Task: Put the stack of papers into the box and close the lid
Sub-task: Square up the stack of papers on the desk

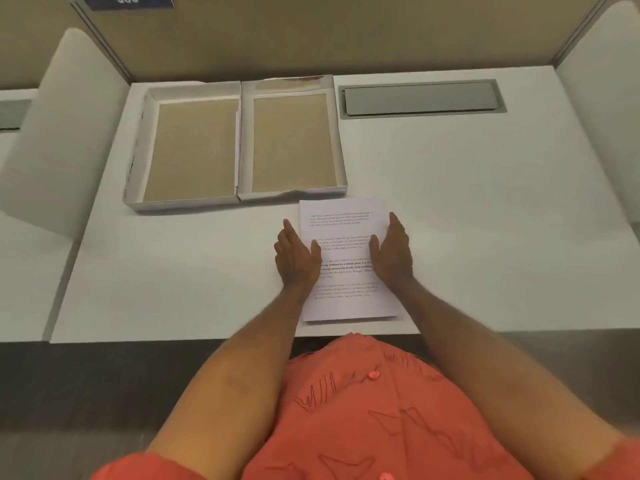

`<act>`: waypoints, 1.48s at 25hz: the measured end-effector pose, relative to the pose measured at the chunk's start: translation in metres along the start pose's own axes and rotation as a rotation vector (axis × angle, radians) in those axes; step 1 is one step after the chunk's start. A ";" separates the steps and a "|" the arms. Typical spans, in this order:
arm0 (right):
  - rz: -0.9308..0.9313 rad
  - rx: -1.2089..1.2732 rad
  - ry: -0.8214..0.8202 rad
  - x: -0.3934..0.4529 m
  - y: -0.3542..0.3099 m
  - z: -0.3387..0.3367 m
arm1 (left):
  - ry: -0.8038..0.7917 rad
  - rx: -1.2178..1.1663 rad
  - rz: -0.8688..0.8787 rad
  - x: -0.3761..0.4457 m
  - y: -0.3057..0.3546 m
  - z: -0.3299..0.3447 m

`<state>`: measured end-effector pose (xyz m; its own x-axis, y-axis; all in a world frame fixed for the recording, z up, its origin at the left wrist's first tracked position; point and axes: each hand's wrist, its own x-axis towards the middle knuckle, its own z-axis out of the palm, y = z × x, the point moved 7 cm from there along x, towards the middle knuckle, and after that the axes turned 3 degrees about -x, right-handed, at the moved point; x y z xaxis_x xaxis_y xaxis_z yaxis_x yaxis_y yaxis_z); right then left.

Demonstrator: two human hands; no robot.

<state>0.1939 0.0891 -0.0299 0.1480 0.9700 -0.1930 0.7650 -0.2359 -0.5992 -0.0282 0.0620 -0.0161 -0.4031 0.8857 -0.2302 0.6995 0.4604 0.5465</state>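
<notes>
A stack of printed white papers (344, 230) lies flat on the white desk near its front edge. My left hand (297, 256) presses against the stack's left edge and my right hand (393, 252) against its right edge, fingers straight and pointing away from me. Whether the hands grip the stack I cannot tell. Behind the papers two shallow white trays with brown bottoms sit side by side, both facing up and empty: one box half (292, 194) just beyond the papers, the other half (138, 199) to its left. Which is the lid I cannot tell.
A grey recessed cable flap (420, 98) sits in the desk (485, 209) at the back right. Beige partition walls (311, 32) close off the back, white side panels (62, 133) stand left and right. My orange shirt shows at the desk's front edge.
</notes>
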 end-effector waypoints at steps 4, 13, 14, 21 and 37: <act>0.187 0.096 -0.026 0.000 0.015 -0.002 | -0.118 -0.097 -0.197 0.001 -0.008 0.010; 0.513 0.190 -0.143 0.023 0.043 0.026 | -0.241 -0.033 -0.297 0.015 -0.025 0.037; 0.534 0.199 -0.161 0.023 0.044 0.026 | -0.240 -0.025 -0.291 0.012 -0.026 0.036; 0.566 0.207 -0.291 0.029 0.040 0.025 | -0.223 -0.045 -0.270 0.009 -0.021 0.028; 0.548 0.715 -0.408 0.021 0.034 0.014 | -0.232 -0.073 -0.236 0.014 -0.018 0.026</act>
<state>0.2145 0.1003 -0.0648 0.0379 0.6532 -0.7563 0.0770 -0.7565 -0.6495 -0.0315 0.0679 -0.0506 -0.3982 0.7492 -0.5293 0.5558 0.6560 0.5106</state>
